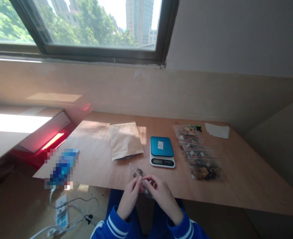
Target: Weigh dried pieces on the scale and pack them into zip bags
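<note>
A small clear plastic bag (138, 172) with dark contents is pinched between both hands at the near edge of the wooden table (236, 179). My left hand (129, 197) grips the bag from the left with its fingers closed. My right hand (161, 196) pinches it from the right. Both wrists wear blue sleeves with white stripes. A little beyond the hands stands a small digital scale (161, 151) with a teal top.
A brown paper envelope (125, 139) lies left of the scale. A row of several filled clear bags (198, 151) lies to the right, with a white paper (217, 130) behind. A power strip and cables (62, 214) lie on the floor at left. A window fills the top.
</note>
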Tool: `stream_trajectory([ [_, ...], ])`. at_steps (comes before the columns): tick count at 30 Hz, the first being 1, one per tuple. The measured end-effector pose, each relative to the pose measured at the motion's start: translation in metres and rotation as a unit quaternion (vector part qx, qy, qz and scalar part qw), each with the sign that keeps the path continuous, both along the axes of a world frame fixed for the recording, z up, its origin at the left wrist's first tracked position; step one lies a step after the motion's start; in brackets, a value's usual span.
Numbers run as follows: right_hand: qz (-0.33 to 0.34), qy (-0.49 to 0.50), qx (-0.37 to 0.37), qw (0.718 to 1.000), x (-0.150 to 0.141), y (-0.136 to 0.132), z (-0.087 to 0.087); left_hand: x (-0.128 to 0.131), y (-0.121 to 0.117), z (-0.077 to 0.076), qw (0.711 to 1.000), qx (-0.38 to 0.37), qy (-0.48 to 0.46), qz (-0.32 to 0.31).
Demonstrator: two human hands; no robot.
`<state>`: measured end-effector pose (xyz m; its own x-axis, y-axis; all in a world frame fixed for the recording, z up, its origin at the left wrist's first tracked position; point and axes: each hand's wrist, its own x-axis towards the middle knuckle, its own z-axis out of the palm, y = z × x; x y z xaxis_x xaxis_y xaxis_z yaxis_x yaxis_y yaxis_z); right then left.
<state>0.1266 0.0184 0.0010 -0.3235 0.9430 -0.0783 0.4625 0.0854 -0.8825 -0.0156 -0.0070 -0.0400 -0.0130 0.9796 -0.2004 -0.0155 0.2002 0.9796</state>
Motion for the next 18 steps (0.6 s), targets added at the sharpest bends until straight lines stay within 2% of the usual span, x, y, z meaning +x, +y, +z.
stream_trajectory([
  [4,-0.001,-0.002,-0.008,1.000,-0.0012,0.0019,-0.0065,-0.0002,0.0019,0.0017,1.000,-0.009,0.028,-0.006],
  [8,0.005,0.008,0.010,1.000,-0.0018,0.0031,-0.0083,0.0031,0.0019,0.0041,1.000,0.008,0.017,-0.004],
  [12,-0.018,-0.009,0.030,0.999,-0.0017,0.0029,-0.0065,0.0059,-0.0009,0.0002,1.000,0.022,0.002,0.013],
  [18,-0.054,0.038,-0.002,0.998,-0.0021,0.0004,0.0012,0.0077,-0.0042,0.0019,0.998,0.049,0.036,0.029],
])
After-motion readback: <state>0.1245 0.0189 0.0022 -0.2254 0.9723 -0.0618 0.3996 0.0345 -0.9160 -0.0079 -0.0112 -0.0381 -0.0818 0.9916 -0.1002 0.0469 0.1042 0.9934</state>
